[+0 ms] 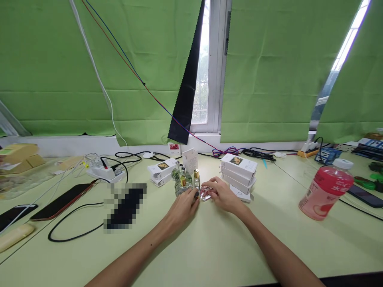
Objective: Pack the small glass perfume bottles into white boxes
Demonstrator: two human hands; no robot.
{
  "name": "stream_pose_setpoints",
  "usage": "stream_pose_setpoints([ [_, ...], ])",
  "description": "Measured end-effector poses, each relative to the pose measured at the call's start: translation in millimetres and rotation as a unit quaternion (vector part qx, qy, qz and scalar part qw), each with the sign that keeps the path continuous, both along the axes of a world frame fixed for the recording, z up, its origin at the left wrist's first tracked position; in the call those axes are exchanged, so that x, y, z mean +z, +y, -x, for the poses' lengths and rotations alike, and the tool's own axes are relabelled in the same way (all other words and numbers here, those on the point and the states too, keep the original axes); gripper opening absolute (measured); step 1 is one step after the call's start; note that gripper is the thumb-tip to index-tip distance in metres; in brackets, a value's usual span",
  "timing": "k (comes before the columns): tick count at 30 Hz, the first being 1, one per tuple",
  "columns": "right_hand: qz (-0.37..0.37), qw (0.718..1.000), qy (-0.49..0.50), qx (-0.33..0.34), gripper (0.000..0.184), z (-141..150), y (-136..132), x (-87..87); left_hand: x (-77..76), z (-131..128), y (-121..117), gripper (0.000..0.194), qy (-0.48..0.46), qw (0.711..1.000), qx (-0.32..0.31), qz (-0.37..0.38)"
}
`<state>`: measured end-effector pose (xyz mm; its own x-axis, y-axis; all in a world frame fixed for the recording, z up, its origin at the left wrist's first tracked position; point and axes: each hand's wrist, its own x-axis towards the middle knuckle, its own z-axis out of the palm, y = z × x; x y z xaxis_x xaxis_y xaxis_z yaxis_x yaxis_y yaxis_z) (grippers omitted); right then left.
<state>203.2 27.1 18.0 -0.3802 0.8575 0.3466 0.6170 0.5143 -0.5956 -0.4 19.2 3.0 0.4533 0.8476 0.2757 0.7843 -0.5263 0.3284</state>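
My left hand (pixel 186 202) rests on the table with its fingers curled, beside a group of small glass perfume bottles. At its fingertips a small dark round piece (pixel 196 195) shows; I cannot make out more of it. Just behind that hand are a gold-topped bottle (pixel 183 188) and a slim upright bottle (pixel 196 180) with a gold cap. Several silver-topped bottles (pixel 177 169) stand farther back. My right hand (pixel 220 194) closes over a shiny clear glass bottle (pixel 205 193) with a pinkish tint, low on the table; the fingers cover part of it.
White boxes with a flower picture are stacked on the right (pixel 238 172), and more white boxes (pixel 163 170) lie on the left. A folded white card (pixel 190 160) stands behind. Phones (pixel 62 201) and cables lie left; a pink drink bottle (pixel 326 189) stands right.
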Motion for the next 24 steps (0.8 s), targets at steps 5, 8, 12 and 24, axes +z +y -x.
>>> stream_pose_setpoints([
  [5, 0.005, 0.999, 0.032, 0.009, 0.054, 0.4, -1.1, -3.1, 2.0, 2.8, -4.1, 0.011, -0.006, 1.000, 0.001, -0.005],
  [8, 0.024, 0.997, 0.076, 0.011, 0.057, 2.9, -2.1, -5.2, 3.5, 5.3, -7.9, 0.012, -0.015, 1.000, -0.002, -0.002],
  [12, 0.051, 0.991, 0.124, 0.011, 0.060, 8.4, -3.1, -7.1, 4.2, 5.8, -11.0, 0.015, -0.021, 1.000, 0.006, -0.017],
  [24, 0.087, 0.971, 0.221, 0.023, 0.043, 12.4, -11.2, 2.3, 8.0, 2.4, -14.5, 0.031, -0.052, 0.998, 0.038, -0.024],
])
